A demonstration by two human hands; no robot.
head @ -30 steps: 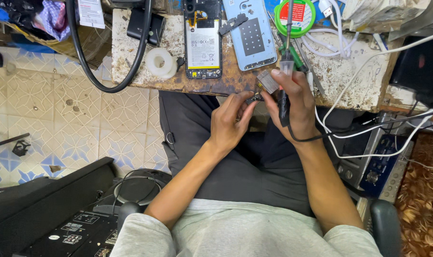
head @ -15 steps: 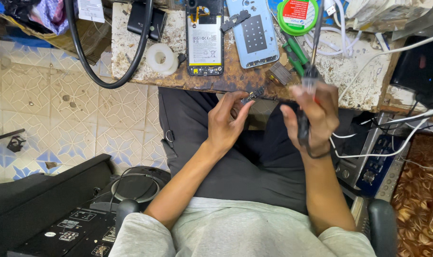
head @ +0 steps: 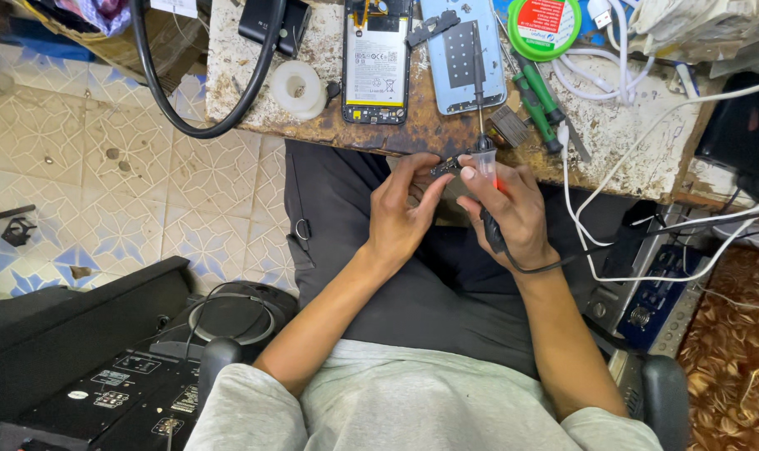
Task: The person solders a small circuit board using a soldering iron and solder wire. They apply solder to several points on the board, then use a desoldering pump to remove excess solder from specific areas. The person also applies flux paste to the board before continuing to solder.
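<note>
- A small dark metal part (head: pixel 446 167) is pinched between the thumb and fingers of the left hand (head: pixel 403 215), just below the near edge of the table (head: pixel 413 138).
- A precision screwdriver (head: pixel 481 108), with a thin dark shaft and a clear handle, is gripped by the right hand (head: pixel 513 209); its fingers are closed around the handle, and the shaft points up over the table.
- The small part is held against the handle end of the screwdriver, where the two hands meet.
- A black cable (head: pixel 546 266) is seen running from under the right hand across the wrist.
- On the table, an opened phone with its battery exposed (head: pixel 376 60) is laid beside a light blue phone back cover (head: pixel 463 54).
- A roll of clear tape (head: pixel 296 88) is set to the left of the opened phone.
- Green-handled screwdrivers (head: pixel 536 100) and white cables (head: pixel 597 75) are laid to the right of the cover, near a round green and red container (head: pixel 543 25).
- A thick black hose (head: pixel 197 125) is looped over the table's left edge.
</note>
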